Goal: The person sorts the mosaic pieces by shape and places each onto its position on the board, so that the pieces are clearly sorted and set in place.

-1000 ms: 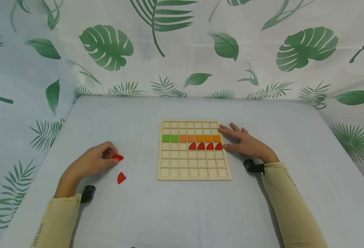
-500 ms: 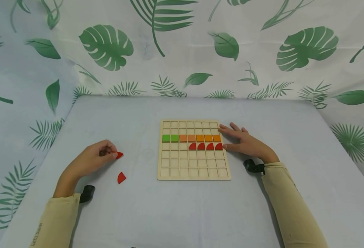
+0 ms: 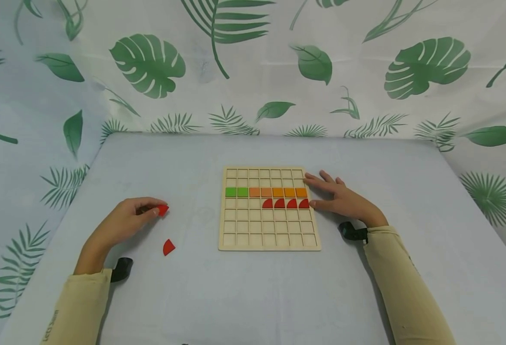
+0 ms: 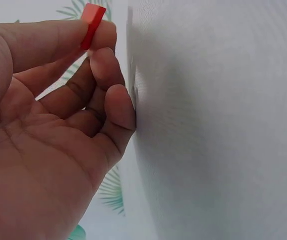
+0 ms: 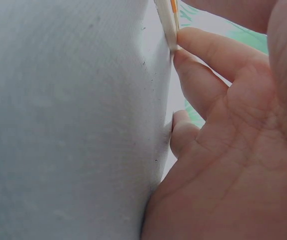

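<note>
My left hand pinches a red quarter-circle piece between thumb and forefinger, low over the table left of the board. In the left wrist view the piece stands edge-on at the fingertips, while the other fingers curl loosely beneath it. A second red quarter-circle piece lies flat on the cloth, nearer me. The wooden grid board lies mid-table. Along its right edge rests my right hand, fingers spread and thumb at the side; the right wrist view shows fingertips touching the board's edge.
One board row carries green squares, salmon squares and orange squares. Below it, several red quarter-circles fill the right end of a row. A leaf-patterned cloth hangs behind the table.
The red piece in my left hand has risen slightly away from me and turned, with the forefinger now straighter over it. My right hand and the board have stayed put.
</note>
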A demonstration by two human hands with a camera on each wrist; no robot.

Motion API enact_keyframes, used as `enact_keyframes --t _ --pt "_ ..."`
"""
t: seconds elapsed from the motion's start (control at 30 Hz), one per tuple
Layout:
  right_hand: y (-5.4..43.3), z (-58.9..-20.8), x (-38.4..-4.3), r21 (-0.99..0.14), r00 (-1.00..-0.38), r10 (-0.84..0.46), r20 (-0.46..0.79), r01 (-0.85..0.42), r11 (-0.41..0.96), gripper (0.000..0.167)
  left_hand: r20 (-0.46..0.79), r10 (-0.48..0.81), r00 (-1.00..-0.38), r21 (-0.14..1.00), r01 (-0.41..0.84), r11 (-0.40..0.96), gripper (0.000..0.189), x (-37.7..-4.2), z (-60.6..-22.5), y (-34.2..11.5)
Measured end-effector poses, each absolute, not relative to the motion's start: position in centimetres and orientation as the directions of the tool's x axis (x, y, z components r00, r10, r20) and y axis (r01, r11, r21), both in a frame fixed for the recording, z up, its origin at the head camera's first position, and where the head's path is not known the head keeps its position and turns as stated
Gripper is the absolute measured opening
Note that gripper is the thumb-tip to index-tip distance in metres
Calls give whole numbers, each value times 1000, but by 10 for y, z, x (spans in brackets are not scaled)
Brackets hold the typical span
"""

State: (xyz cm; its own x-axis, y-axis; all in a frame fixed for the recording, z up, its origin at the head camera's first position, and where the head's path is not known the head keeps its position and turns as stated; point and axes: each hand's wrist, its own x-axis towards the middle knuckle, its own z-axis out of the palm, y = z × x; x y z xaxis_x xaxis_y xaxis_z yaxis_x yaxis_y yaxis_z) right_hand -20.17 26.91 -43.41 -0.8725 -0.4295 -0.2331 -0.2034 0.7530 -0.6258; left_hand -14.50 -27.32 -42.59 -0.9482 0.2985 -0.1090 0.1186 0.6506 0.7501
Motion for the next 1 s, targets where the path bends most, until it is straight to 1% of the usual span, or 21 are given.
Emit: enact_keyframes --t 0.13,0.33,0.53,0.73,0.9,1.0 --pt "269 -434 -202 -626 -872 -435 -227 -211 750 79 -104 298 -949 756 119 644 24 -145 -426 -273" --pt "269 -434 -203 -615 -872 -434 -229 -215 758 78 -105 266 -958 764 93 639 21 -144 -425 -271" --pt "268 -435 -202 -629 -871 -438 -225 -213 748 78 -138 235 -962 767 46 640 25 -145 -423 -267" --pt "267 -434 -202 -640 -866 -458 -202 -238 731 78 -176 229 -957 784 5 620 30 -145 -417 -263" --pt "268 -434 -201 -638 -868 -455 -199 -238 733 78 -161 228 -960 829 -6 559 36 -149 -402 -255" --pt "269 -434 -200 -635 -870 -447 -206 -229 738 78 -125 217 -968 870 -2 493 38 -152 -393 -248"
